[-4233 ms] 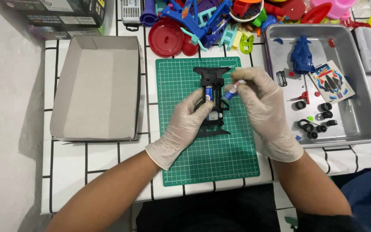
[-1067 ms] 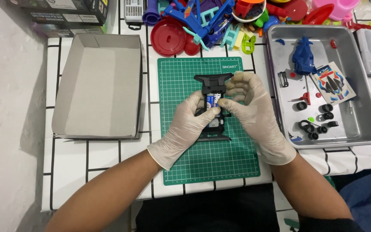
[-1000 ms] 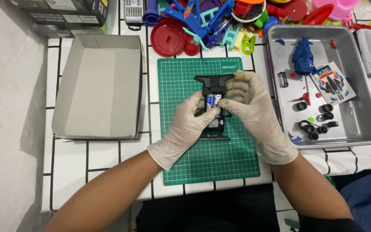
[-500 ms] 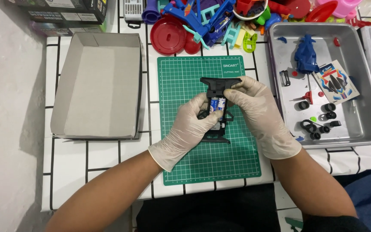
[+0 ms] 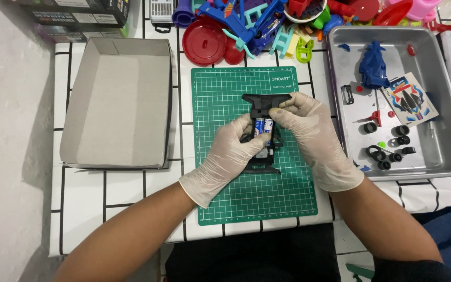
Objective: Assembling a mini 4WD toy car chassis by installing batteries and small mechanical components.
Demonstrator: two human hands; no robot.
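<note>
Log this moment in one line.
left hand: grips black toy car chassis | right hand: grips chassis front | batteries: seated | over green cutting mat

Open grey cardboard box point(image 5: 116, 104) left of mat; dark printed boxes point(image 5: 74, 13) top left; colourful sticker sheet point(image 5: 409, 99) in tray.

Both gloved hands, left hand point(image 5: 230, 151) and right hand point(image 5: 309, 130), meet at centre, fingers curled inward, forearms angled in.
</note>
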